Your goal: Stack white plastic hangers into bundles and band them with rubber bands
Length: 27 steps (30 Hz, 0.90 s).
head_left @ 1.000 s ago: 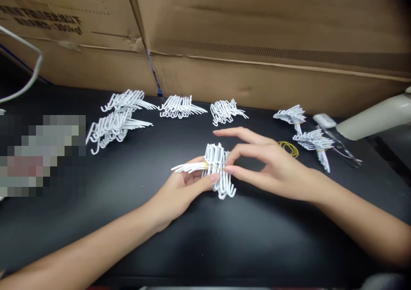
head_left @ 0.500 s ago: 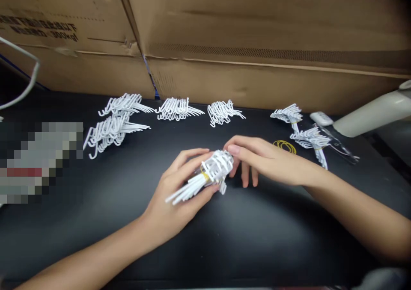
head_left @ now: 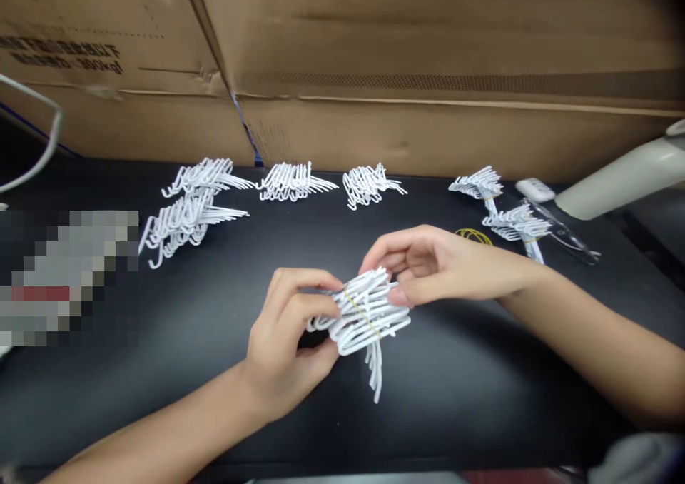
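Observation:
A bundle of white wire hooks [head_left: 369, 309] is held between both hands above the black table [head_left: 225, 420]. Around its middle runs a thin yellow rubber band [head_left: 359, 311]. My left hand [head_left: 292, 341] pinches the bundle's left end, fingertips on top and thumb below. At the upper right side, my right hand [head_left: 428, 266] grips it, the thumb on the near face and curled fingers behind. Several straight hook ends hang down below the bundle. The fingertips behind it are partly hidden.
Unbanded hook piles [head_left: 182, 220] lie at the back left and centre. Two banded hook bundles [head_left: 516, 223], loose yellow rubber bands [head_left: 473, 237], a white case [head_left: 535, 190] and a grey-white cylinder [head_left: 621, 173] are at the right. Cardboard boxes [head_left: 428, 127] line the back.
The hook bundle has been turned, so its straight ends now point down instead of lower left. My right hand has closed on its right side, and my left hand has shifted to its left end.

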Each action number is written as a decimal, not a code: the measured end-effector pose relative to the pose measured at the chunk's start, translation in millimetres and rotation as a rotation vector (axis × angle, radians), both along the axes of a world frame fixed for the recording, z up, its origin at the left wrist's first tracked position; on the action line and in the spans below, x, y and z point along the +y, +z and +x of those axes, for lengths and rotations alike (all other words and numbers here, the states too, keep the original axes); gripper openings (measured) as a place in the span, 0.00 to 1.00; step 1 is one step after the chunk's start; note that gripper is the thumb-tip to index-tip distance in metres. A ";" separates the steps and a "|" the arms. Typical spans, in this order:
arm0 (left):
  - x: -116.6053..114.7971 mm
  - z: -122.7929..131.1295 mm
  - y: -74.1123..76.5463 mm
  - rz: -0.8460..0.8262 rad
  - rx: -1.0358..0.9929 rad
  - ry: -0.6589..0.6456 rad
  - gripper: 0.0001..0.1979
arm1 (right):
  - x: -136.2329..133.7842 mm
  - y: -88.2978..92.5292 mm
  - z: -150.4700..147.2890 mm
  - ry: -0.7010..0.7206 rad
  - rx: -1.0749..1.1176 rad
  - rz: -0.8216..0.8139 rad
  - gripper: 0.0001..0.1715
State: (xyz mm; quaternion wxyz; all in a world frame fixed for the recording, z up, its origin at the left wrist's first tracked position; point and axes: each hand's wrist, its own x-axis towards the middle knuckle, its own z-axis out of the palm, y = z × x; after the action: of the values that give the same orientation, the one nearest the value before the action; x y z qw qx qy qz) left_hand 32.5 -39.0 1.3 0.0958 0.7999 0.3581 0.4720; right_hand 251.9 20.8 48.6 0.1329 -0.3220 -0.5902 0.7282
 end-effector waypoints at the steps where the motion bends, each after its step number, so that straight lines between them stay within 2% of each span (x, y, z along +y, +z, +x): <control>1: -0.7 -0.5 -1.0 -0.030 0.002 -0.017 0.15 | 0.1 -0.6 -0.3 -0.001 -0.001 -0.001 0.17; 6: -2.4 -2.4 -5.4 -0.126 0.019 -0.034 0.19 | 0.5 -4.1 -1.1 -0.018 0.021 -0.012 0.20; 13: 0.0 -0.9 -8.9 -0.223 -0.155 -0.098 0.28 | -0.1 -3.6 -1.3 -0.049 0.031 -0.019 0.15; 24: -0.9 -0.1 -6.8 -0.152 -0.034 -0.056 0.20 | 0.2 -4.6 -0.6 -0.080 -0.022 0.127 0.17; 27: -0.7 1.3 -3.0 -0.303 -0.075 -0.062 0.18 | -1.5 -5.1 -1.6 -0.105 -0.059 0.154 0.16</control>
State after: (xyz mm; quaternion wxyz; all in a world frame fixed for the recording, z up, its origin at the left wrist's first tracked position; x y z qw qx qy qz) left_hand 33.8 -39.7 -1.7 0.2433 0.7688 0.3962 0.4391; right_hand 250.3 19.3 43.6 0.1780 -0.3626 -0.6303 0.6630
